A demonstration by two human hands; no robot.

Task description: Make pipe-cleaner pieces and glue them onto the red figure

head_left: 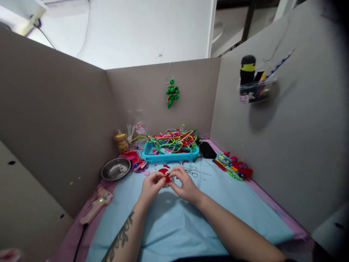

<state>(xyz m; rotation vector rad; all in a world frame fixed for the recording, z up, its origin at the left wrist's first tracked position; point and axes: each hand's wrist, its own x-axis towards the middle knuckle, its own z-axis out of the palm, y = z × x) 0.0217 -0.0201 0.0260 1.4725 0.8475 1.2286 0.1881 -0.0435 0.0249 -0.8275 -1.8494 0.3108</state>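
Observation:
Above the blue table cover, my left hand (152,185) and my right hand (185,185) meet, both with fingers pinched. Between them is a small red fuzzy craft piece (163,171), apparently of pipe cleaner. Fingers cover part of it, and a few pale and orange bits show at its lower edge. Just beyond my right hand lies a pair of scissors (194,174) on the cover. Behind both hands a blue tray (169,158) holds a tangled heap of colourful pipe cleaners (176,140).
At left are a metal bowl (105,175) with small white pieces and a pink glue gun (96,209), its green light lit. A black phone (207,150) and colourful fuzzy crafts (234,166) lie right. A green ornament (172,94) hangs on the back panel.

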